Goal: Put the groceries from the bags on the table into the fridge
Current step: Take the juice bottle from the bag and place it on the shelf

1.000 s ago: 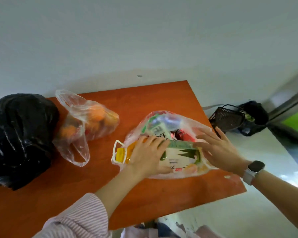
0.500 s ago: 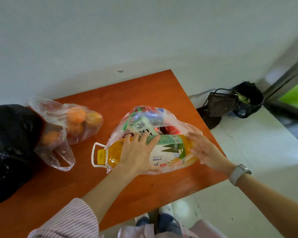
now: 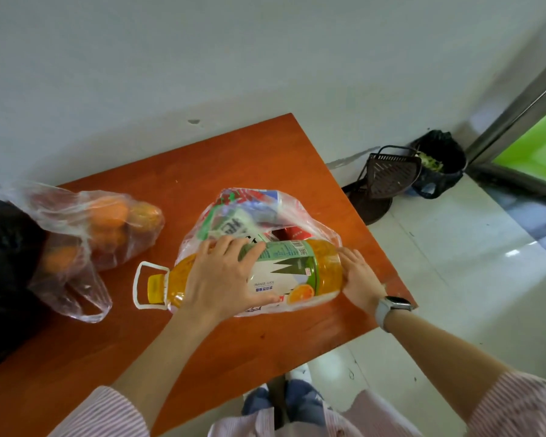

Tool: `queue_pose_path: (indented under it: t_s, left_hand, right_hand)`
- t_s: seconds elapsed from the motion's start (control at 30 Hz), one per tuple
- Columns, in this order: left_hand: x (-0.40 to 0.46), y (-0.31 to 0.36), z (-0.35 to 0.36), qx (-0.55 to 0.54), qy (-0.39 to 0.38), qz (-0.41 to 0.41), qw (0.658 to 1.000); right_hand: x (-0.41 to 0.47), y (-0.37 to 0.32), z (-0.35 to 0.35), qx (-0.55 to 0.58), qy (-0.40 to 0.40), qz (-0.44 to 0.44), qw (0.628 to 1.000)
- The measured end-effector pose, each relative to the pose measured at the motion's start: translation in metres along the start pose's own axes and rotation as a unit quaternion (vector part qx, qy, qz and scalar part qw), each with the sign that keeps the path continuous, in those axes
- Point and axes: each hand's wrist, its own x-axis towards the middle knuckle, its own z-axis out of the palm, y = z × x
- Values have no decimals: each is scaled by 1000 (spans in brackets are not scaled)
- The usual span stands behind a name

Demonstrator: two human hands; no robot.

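Observation:
A big orange juice bottle [image 3: 297,272] with a yellow cap and white handle lies on its side on the orange table [image 3: 202,171], half out of a clear plastic bag [image 3: 265,209] that holds cartons and packets. My left hand [image 3: 224,275] grips the bottle's middle from above. At the bottle's base, my right hand [image 3: 358,279], a watch on its wrist, presses against the bottom end and the bag. A second clear bag of oranges [image 3: 108,228] lies to the left.
A black plastic bag [image 3: 4,266] sits at the table's left edge. On the tiled floor to the right stand a dark dustpan [image 3: 388,178] and a black bin [image 3: 438,165] by a door frame. A white wall backs the table.
The bottle has slid left out of the clear bag, so its cap, handle and neck now lie outside. My right hand moved to the bottle's base.

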Motion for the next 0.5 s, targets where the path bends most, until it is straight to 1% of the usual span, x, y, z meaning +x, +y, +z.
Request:
queue_pose_path:
  t_s: [0.07, 0.1, 0.13, 0.17, 0.2, 0.23, 0.27, 0.3, 0.33, 0.37, 0.43, 0.47, 0.5]
  left_hand:
    - [-1, 1, 0, 1, 1, 3, 1000]
    - [-1, 1, 0, -1, 0, 3, 1000]
    - [-1, 0, -1, -2, -1, 2, 1000]
    - [-1, 0, -1, -4, -1, 1, 1000]
    - [-1, -1, -2, -5, -1, 0, 1000]
    - [0, -1, -3, -5, -4, -1, 1000]
    - [0, -2, -4, -6, -7, -2, 1000]
    - [1, -2, -5, -7, -8, -3, 1000]
    - [1, -3, -5, -9, -8, -3, 1000]
    - [2, -3, -6, -12, -9, -4, 1000]
    - [3, -4, -8, -15, -14, -8, 1000]
    - [3, -4, -8, -15, -18, -11, 1000]
    - [3, -3, -8, -14, -25, -15, 999]
  right_hand:
    - [1, 13, -3, -138, -49, -17, 989]
    - [3, 17, -7, -161, -60, -18, 985]
    - [4, 18, -11, -146, -52, -18, 988]
    - [3, 14, -16, -92, -9, -12, 996]
    - [-1, 9, -19, -18, 56, 5, 998]
    - [-7, 3, -19, 51, 122, 19, 991]
    - [-15, -5, -18, 80, 162, 23, 983]
    - [-24, -12, -15, 73, 173, 9, 982]
    - [-33, -17, -9, 55, 157, -11, 986]
    - [-39, -21, -2, 49, 123, -24, 991]
    - [-45, -22, 13, 86, 42, -11, 995]
    - [-44, -20, 19, 113, 17, 1, 993]
    - [-42, -18, 22, 134, 10, 11, 991]
